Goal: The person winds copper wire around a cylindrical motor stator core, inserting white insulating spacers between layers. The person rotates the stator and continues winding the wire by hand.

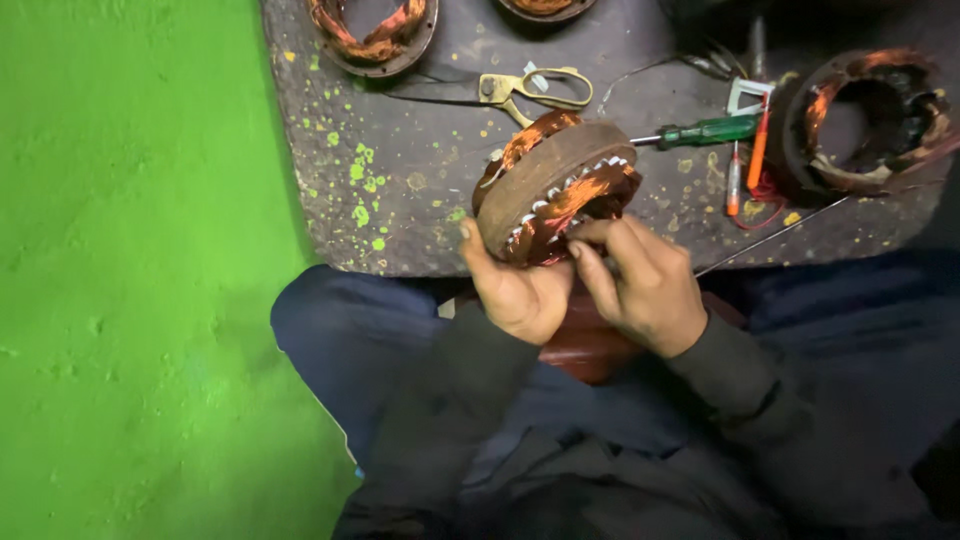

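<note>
A round motor stator with copper windings and a rusty brown rim is tilted on edge above my lap. My left hand grips its lower left rim from beneath. My right hand pinches the copper winding on its lower right face with thumb and fingers. Beneath both hands a dark red rounded object rests on my lap, partly hidden.
A dark paint-speckled board lies ahead, holding scissors, a green-handled screwdriver, a thin orange tool and three other wound stators, one far left, one right. Green floor fills the left.
</note>
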